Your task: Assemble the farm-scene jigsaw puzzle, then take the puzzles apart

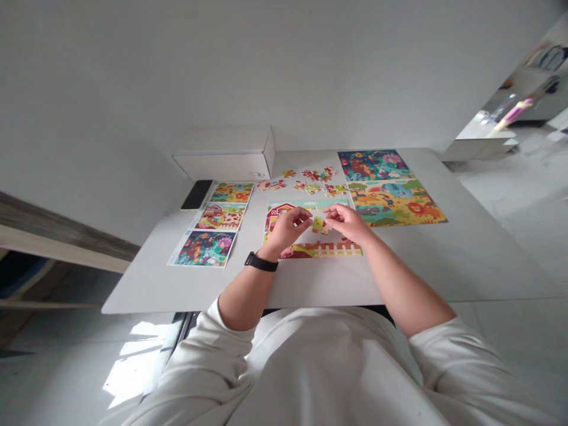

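Note:
Over a partly assembled farm jigsaw puzzle (341,251), my left hand (293,226) and my right hand (348,222) face each other with fingers bent. Between them is a small yellow-green puzzle piece (317,224); the fingertips of my left hand close at its left edge. Beside it, a white and brown puzzle piece (326,229) sits at the thumb of my right hand. My fingers partly hide both contacts. The puzzle shows a red barn at upper left and a white fence along the bottom, with a gap in its middle. A black watch band is on my left wrist.
Loose puzzle pieces (312,188) lie in clusters behind the puzzle. Two finished puzzles, a dark one (375,165) and a yellow animal one (394,203), lie to the right. At left are a picture sheet (219,223), a black phone (197,194) and a white box (222,164) by the wall.

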`<state>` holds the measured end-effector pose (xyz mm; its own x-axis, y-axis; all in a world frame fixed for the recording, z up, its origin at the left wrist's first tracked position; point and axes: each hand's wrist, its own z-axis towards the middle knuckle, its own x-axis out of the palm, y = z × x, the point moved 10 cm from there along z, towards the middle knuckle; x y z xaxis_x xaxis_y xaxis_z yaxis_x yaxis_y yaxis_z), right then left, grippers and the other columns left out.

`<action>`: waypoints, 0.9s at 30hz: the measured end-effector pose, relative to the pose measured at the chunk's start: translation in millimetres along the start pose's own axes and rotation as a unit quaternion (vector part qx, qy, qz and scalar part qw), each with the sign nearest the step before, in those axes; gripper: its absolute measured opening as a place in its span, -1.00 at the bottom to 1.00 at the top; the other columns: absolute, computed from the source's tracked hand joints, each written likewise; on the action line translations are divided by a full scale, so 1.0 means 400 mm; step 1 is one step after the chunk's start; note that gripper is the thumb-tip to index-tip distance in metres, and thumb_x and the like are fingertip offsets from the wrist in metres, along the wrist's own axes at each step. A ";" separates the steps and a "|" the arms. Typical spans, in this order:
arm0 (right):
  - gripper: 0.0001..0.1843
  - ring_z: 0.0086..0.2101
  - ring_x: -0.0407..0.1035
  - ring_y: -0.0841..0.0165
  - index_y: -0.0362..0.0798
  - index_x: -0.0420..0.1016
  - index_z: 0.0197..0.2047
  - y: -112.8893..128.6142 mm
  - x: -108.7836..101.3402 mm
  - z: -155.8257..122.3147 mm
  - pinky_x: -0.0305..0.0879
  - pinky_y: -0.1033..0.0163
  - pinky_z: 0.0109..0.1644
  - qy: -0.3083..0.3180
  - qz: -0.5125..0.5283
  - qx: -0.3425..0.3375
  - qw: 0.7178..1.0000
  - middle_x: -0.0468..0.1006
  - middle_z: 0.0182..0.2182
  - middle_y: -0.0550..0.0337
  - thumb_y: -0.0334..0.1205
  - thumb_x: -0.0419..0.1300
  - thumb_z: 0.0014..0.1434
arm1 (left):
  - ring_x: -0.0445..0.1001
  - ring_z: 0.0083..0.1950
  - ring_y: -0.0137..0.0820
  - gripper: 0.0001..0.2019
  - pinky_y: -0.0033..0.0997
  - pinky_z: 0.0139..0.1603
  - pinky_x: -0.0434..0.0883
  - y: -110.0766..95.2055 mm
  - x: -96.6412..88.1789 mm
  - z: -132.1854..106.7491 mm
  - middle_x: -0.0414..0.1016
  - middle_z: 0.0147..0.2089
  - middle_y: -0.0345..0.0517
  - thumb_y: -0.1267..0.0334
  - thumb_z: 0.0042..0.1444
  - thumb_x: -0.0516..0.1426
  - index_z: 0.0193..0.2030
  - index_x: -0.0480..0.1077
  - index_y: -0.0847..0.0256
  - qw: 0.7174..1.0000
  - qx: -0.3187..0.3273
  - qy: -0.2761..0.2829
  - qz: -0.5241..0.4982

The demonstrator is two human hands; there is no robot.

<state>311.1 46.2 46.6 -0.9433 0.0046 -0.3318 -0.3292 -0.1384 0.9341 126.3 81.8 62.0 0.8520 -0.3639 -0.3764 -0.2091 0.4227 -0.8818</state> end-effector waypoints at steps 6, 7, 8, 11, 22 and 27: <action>-0.61 -0.36 0.46 0.36 0.01 0.63 0.02 -0.014 0.023 -0.009 0.40 0.26 -0.25 0.063 -0.040 0.017 0.997 0.61 -0.31 0.22 -0.07 0.41 0.15 | 0.53 -0.29 -0.43 -0.81 -0.47 -0.29 0.38 0.017 0.018 -0.005 0.61 -0.28 -0.15 0.19 0.23 0.26 -0.06 0.54 0.20 0.998 -0.024 0.040 0.045; -0.61 -0.37 0.46 0.36 0.00 0.63 0.03 -0.016 0.024 -0.010 0.40 0.26 -0.26 0.066 -0.044 0.018 0.997 0.61 -0.32 0.23 -0.08 0.40 0.15 | 0.53 -0.29 -0.43 -0.81 -0.47 -0.29 0.37 0.017 0.021 -0.006 0.62 -0.27 -0.15 0.19 0.23 0.26 -0.06 0.55 0.20 0.997 -0.025 0.050 0.056; -0.61 -0.37 0.47 0.36 0.00 0.62 0.04 -0.017 0.025 -0.011 0.40 0.27 -0.26 0.068 -0.048 0.018 0.996 0.62 -0.31 0.23 -0.09 0.40 0.16 | 0.53 -0.29 -0.43 -0.81 -0.47 -0.28 0.37 0.017 0.024 -0.008 0.63 -0.27 -0.14 0.20 0.23 0.26 -0.06 0.55 0.20 0.995 -0.026 0.061 0.068; -0.65 -0.36 0.51 0.36 0.01 0.63 0.05 -0.024 0.028 -0.011 0.40 0.27 -0.24 0.067 -0.072 0.012 0.995 0.65 -0.29 0.22 -0.14 0.37 0.18 | 0.52 -0.33 -0.45 -0.80 -0.47 -0.30 0.34 0.015 0.032 -0.014 0.66 -0.25 -0.15 0.22 0.23 0.26 -0.04 0.57 0.19 0.989 -0.031 0.095 0.107; -0.58 -0.31 0.55 0.35 0.04 0.65 0.12 0.014 0.052 -0.024 0.41 0.26 -0.17 0.080 -0.201 -0.021 0.976 0.71 -0.21 0.21 -0.36 0.39 0.18 | 0.58 -0.30 -0.39 -0.78 -0.44 -0.27 0.34 0.011 0.044 -0.028 0.72 -0.20 -0.20 0.27 0.25 0.24 0.02 0.57 0.12 0.969 -0.031 0.143 0.200; -0.58 -0.26 0.57 0.33 0.04 0.66 0.11 0.029 0.055 -0.025 0.42 0.24 -0.11 0.069 -0.242 -0.045 0.967 0.73 -0.19 0.19 -0.40 0.40 0.18 | 0.60 -0.25 -0.35 -0.80 -0.42 -0.23 0.36 0.013 0.041 -0.026 0.72 -0.19 -0.20 0.28 0.26 0.23 0.01 0.58 0.11 0.964 -0.022 0.138 0.227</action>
<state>287.0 34.8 48.8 -0.6632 -0.0418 -0.7473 -0.7197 -0.2384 0.6521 134.1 69.3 48.4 0.5088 -0.3587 -0.7826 -0.5554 0.5578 -0.6168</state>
